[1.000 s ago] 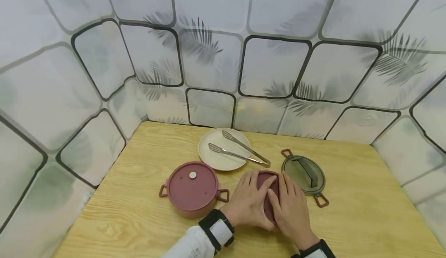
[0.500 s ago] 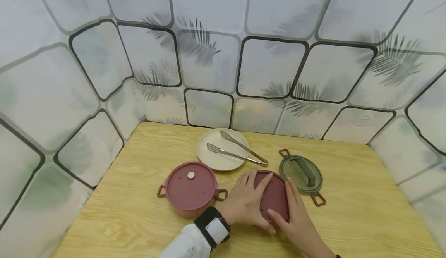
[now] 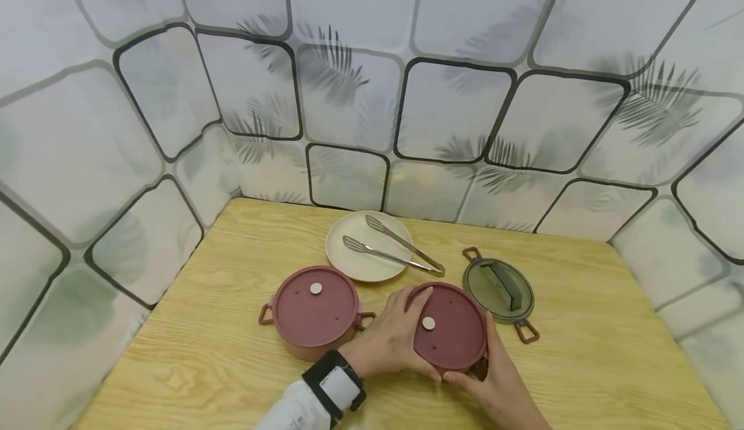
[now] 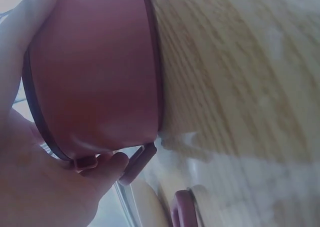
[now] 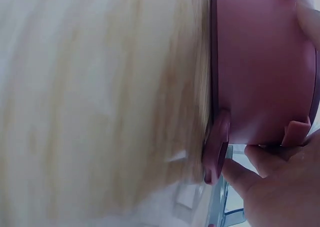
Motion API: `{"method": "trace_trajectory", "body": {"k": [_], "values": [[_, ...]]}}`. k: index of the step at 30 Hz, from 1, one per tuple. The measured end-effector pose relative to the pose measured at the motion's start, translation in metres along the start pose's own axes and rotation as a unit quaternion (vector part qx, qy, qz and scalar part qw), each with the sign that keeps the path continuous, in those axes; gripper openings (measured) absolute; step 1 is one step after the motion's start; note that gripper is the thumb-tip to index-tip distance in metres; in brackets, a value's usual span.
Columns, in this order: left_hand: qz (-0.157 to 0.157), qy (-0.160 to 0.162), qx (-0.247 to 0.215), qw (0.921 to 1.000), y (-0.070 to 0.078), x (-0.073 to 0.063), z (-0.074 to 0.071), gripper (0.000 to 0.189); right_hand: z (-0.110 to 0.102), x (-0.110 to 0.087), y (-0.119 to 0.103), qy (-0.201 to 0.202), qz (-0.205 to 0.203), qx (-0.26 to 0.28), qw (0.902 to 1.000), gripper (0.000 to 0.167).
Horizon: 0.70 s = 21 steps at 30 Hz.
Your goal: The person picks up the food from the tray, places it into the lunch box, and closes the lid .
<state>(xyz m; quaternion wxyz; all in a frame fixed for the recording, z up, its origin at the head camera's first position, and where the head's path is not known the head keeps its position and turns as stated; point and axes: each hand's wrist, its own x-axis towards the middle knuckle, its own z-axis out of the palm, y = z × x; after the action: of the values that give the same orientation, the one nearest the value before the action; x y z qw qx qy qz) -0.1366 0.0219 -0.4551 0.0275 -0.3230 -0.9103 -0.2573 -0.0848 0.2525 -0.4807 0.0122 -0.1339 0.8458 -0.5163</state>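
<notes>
Pot [image 3: 456, 330], left hand [image 3: 392, 339] and right hand [image 3: 495, 375] curved round

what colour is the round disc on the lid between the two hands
White; the round disc shows best in the head view.

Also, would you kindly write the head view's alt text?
Someone's left hand and right hand hold a round maroon lidded pot. Left is a matching pot; beyond, silver metal tongs on a round white plate; right, a round green lidded pan.
</notes>
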Motion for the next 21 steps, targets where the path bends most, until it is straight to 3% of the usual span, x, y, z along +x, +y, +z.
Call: {"method": "trace_trajectory", "body": {"k": [3,8,17,21], "values": [[-0.001,0.0,0.0,1.0,-0.0009,-0.0005,0.0011,0.136,0.0012,0.0003,0.0007,0.002,0.006,0.006,1.0,0.112],[-0.007,-0.006,-0.008,0.9999,-0.0013,-0.0023,0.0027,0.135,0.0017,-0.0012,0.0004,0.014,0.008,-0.039,0.9991,0.109],[-0.016,-0.044,-0.042,0.998,-0.0033,-0.0031,0.0048,0.127,0.0027,-0.0022,0.001,0.022,-0.022,-0.081,0.9963,0.104],[-0.016,-0.053,-0.046,0.9974,-0.0053,-0.0022,0.0045,0.125,0.0022,-0.0015,0.0012,0.021,-0.016,-0.089,0.9957,0.103]]}}
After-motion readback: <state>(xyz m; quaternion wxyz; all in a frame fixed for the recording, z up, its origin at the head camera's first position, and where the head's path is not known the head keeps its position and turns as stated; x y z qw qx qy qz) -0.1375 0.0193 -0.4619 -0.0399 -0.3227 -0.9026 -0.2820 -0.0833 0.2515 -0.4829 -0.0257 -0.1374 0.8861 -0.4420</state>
